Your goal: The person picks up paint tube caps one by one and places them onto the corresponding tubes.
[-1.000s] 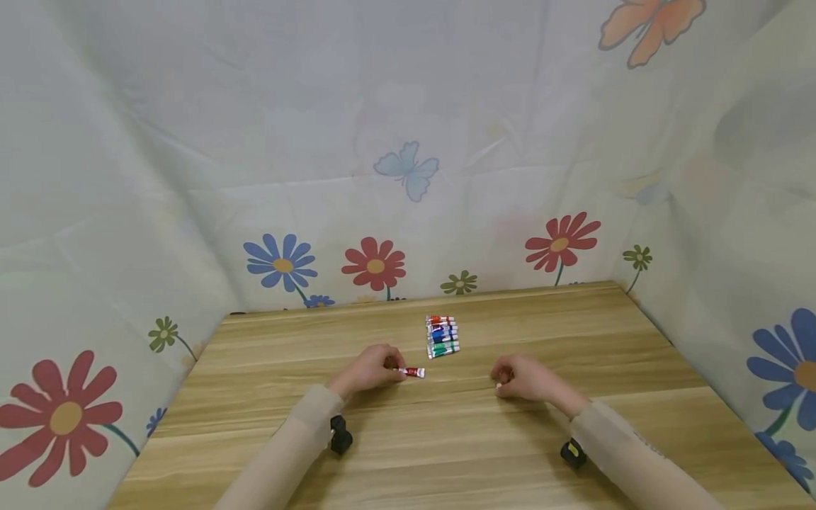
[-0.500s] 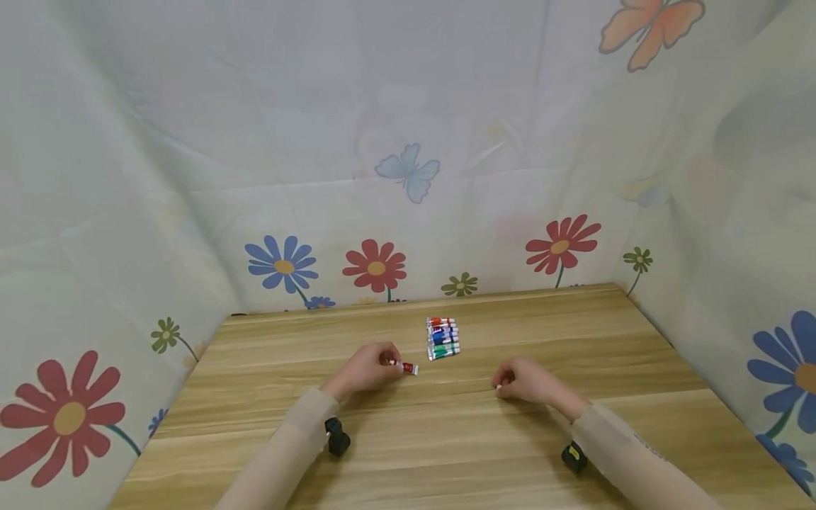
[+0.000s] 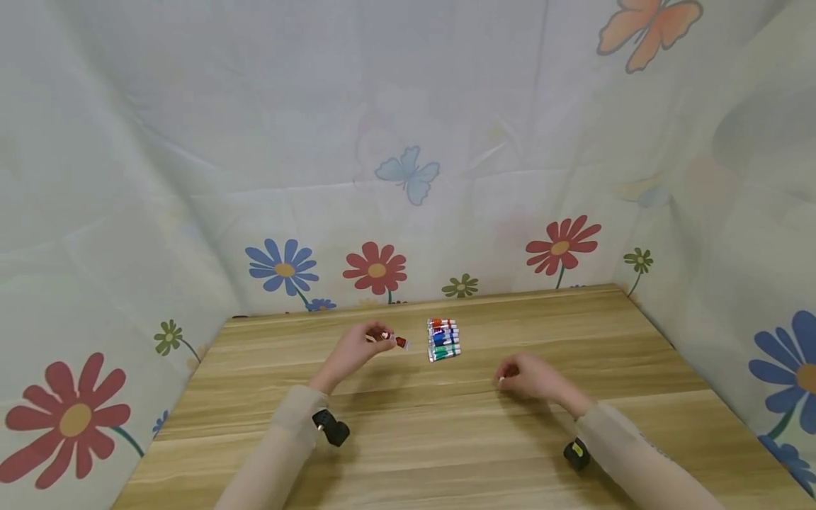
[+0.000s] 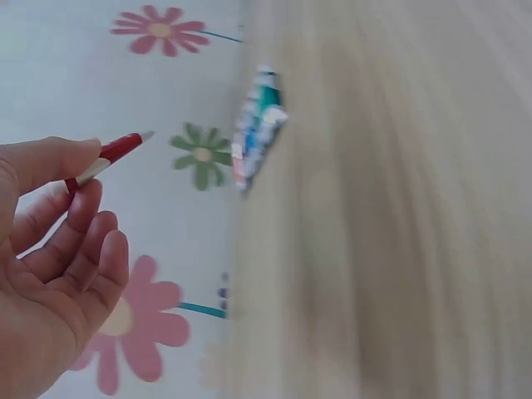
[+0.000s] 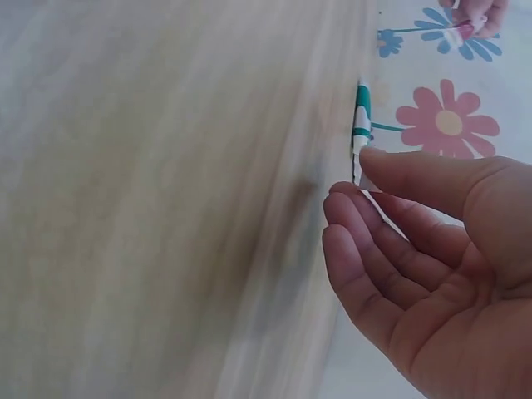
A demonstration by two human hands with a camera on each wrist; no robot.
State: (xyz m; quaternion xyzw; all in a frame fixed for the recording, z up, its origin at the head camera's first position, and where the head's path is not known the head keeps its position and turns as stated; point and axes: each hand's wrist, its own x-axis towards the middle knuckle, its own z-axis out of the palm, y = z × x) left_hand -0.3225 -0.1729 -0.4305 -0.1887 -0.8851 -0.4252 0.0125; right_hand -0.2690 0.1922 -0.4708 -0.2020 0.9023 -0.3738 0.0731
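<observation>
My left hand [image 3: 353, 353] pinches a red paint tube [image 3: 401, 342] between thumb and fingers, raised over the table. In the left wrist view the red paint tube [image 4: 123, 147] points up and right, its flat silvery end outermost. My right hand [image 3: 534, 375] is low over the table's right part. Its thumb and index finger pinch a small white piece [image 3: 501, 380], mostly hidden by the fingertips and perhaps a cap. Between the hands, farther back, lies a row of paint tubes [image 3: 443, 339] in orange, purple, blue and green, white caps to the right.
The wooden table [image 3: 421, 439] reaches back to a cloth wall [image 3: 319, 212] printed with flowers and butterflies. More printed cloth hangs on both sides. Each wrist carries a black camera.
My left hand has lifted the red paint tube off the table area and moved it back and slightly left. The right hand has hardly moved. The row of tubes is unchanged.
</observation>
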